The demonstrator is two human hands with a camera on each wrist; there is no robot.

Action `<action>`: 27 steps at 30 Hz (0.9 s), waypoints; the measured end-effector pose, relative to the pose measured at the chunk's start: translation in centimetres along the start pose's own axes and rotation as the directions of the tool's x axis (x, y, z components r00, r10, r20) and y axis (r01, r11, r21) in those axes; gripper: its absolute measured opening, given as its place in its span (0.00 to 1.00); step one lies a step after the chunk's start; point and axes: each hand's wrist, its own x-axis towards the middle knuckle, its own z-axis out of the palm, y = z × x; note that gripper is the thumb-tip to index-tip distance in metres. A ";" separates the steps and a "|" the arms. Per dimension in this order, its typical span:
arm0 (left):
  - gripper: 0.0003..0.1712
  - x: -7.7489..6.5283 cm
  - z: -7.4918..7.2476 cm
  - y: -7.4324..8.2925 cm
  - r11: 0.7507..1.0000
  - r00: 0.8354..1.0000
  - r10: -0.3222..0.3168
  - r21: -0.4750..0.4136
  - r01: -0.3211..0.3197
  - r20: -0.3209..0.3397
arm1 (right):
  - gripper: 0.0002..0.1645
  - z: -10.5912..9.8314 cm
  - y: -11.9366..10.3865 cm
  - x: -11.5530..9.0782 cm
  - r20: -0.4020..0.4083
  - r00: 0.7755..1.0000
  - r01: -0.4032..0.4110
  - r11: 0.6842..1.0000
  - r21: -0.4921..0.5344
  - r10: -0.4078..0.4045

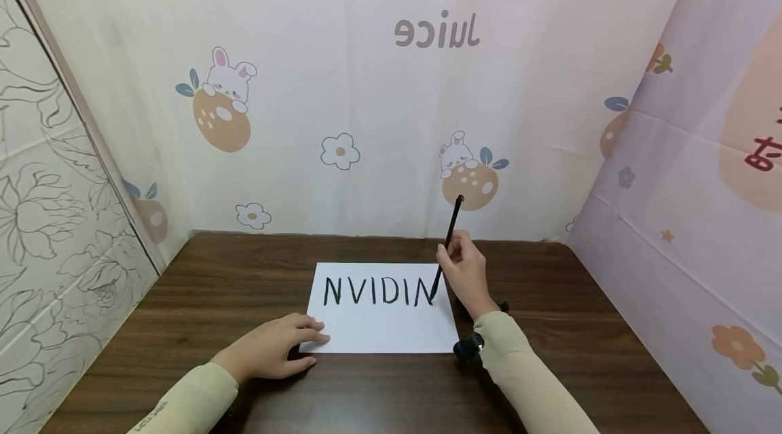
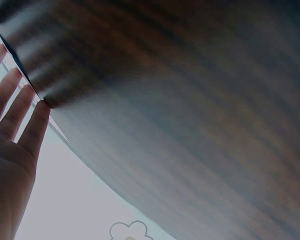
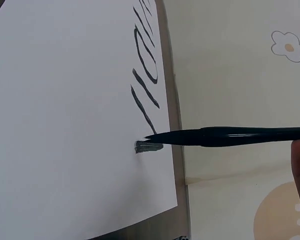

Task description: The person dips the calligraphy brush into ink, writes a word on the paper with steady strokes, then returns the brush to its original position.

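A white sheet of paper [image 1: 379, 332] lies on the wooden table, with black brush strokes [image 1: 383, 291] across its upper half reading NVIDI and one more letter at the right. My right hand [image 1: 466, 267] pinches a black calligraphy brush [image 1: 453, 223] by its handle, above the sheet's right edge. The dark tip of the brush [image 3: 175, 137] overlaps the last strokes in the right wrist view. At the lower left corner of the paper, my left hand [image 1: 275, 346] rests with its fingers spread, some fingertips on the sheet and the thumb on the wood.
The dark wooden table [image 1: 379, 393] runs back to a printed curtain [image 1: 379, 94] with rabbits, fruit and flowers. More patterned cloth [image 1: 678, 162] stands on the right, and a line-drawn flower panel [image 1: 55, 217] on the left. A black wrist device [image 1: 468, 347] sits at the right cuff.
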 end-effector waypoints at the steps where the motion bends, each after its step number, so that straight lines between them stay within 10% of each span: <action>1: 0.19 0.0 0.0 0.0 1.000 1.000 -0.003 -0.001 0.003 0.002 | 0.09 0.0 -0.1 0.0 0.001 1.000 -0.002 1.000 0.002 0.002; 27: 0.20 -0.1 0.4 -0.4 1.000 1.000 -0.004 0.006 0.005 -0.008 | 0.09 1.5 0.0 -0.2 -0.033 0.998 -0.046 0.998 0.040 0.047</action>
